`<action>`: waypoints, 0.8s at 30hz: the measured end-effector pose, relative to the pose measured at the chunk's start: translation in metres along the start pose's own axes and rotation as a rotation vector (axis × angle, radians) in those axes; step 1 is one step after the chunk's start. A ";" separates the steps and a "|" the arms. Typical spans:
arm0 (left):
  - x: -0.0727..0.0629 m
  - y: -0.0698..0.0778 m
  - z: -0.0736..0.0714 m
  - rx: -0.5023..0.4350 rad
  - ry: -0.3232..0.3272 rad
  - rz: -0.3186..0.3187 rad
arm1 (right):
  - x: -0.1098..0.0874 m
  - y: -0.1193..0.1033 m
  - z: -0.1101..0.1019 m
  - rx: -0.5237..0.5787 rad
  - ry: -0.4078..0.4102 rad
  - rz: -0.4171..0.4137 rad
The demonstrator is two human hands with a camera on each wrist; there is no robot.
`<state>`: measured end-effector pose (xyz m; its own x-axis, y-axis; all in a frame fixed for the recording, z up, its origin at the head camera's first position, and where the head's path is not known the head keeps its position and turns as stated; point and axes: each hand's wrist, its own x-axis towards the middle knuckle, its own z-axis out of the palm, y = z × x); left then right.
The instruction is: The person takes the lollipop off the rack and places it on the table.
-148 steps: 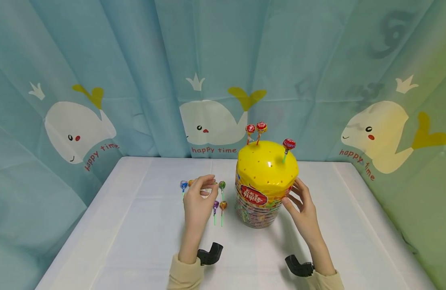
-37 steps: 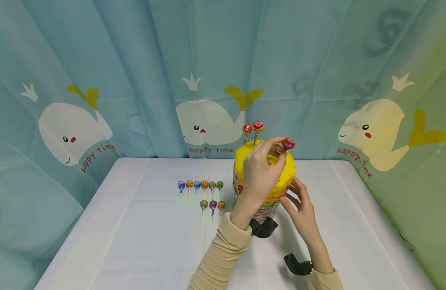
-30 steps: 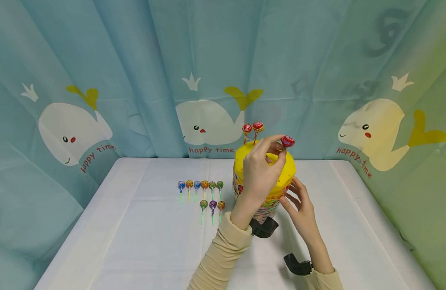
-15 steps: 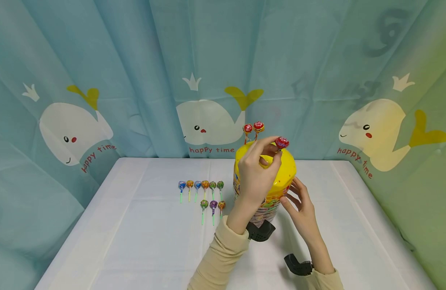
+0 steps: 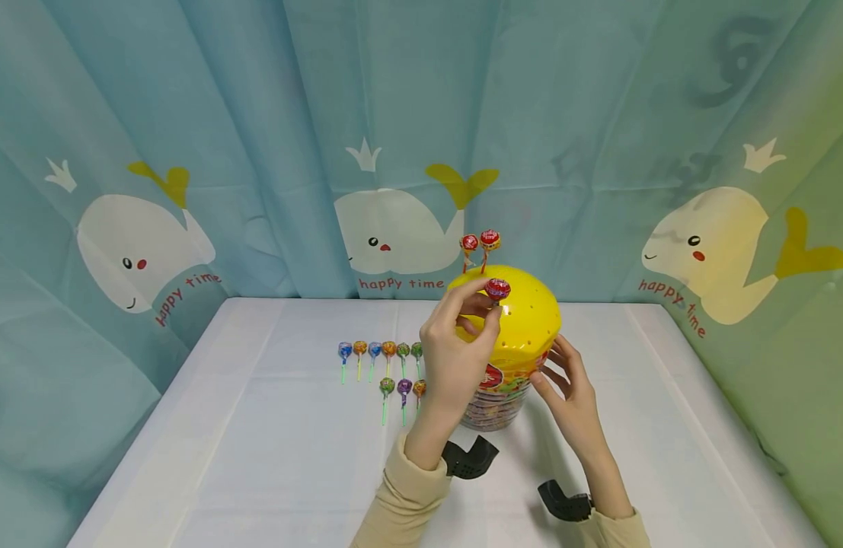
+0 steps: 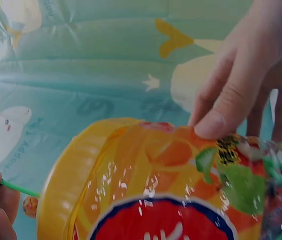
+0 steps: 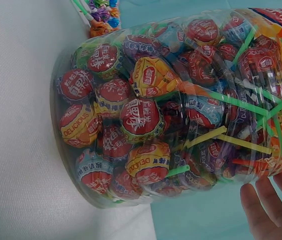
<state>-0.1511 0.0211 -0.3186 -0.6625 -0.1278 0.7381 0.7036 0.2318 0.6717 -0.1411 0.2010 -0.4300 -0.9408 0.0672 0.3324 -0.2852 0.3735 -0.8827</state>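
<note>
My left hand (image 5: 455, 350) pinches a lollipop (image 5: 497, 289) with a dark red wrapper between thumb and fingertips, over the left part of a yellow lid (image 5: 527, 316). In the left wrist view the lollipop's green stick (image 6: 18, 188) points towards the lid. Two more red-and-yellow lollipops (image 5: 490, 240) stand upright in holes at the lid's back. The lid tops a clear candy jar (image 5: 493, 411) full of wrapped lollipops. My right hand (image 5: 568, 396) touches the jar's right side below the lid, its fingers nearly straight and its thumb on the label.
Left of the jar, several lollipops lie in two rows on the white table (image 5: 270, 457); the upper row starts with a blue lollipop (image 5: 345, 350), the lower with a green one (image 5: 387, 387). A blue curtain (image 5: 291, 137) with whale prints hangs behind the table.
My left hand has gone from the lollipops on the table to the lid, taken the red lollipop standing at its right, and drawn it leftward. My right hand has stayed at the jar.
</note>
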 end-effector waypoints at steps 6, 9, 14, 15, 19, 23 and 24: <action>-0.008 -0.004 -0.011 0.021 0.008 -0.013 | -0.001 0.000 0.000 0.005 -0.003 -0.009; -0.011 -0.007 -0.016 0.031 0.017 -0.003 | 0.000 0.000 0.000 0.010 -0.005 -0.013; -0.018 -0.016 -0.025 0.063 0.039 0.009 | 0.000 0.001 0.000 0.014 -0.008 -0.013; -0.019 -0.018 -0.027 0.073 0.041 0.007 | 0.000 0.001 0.000 0.015 -0.008 -0.012; -0.027 -0.026 -0.034 0.101 0.044 -0.011 | 0.000 0.001 0.000 0.017 -0.008 -0.013; -0.035 -0.033 -0.040 0.136 0.048 -0.043 | 0.000 0.001 0.000 0.021 -0.010 -0.015; -0.037 -0.034 -0.042 0.144 0.050 -0.051 | 0.000 0.001 0.000 0.021 -0.010 -0.015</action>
<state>-0.1401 -0.0225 -0.3662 -0.6804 -0.1900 0.7078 0.6226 0.3596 0.6950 -0.1410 0.2019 -0.4310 -0.9381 0.0525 0.3423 -0.3028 0.3551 -0.8844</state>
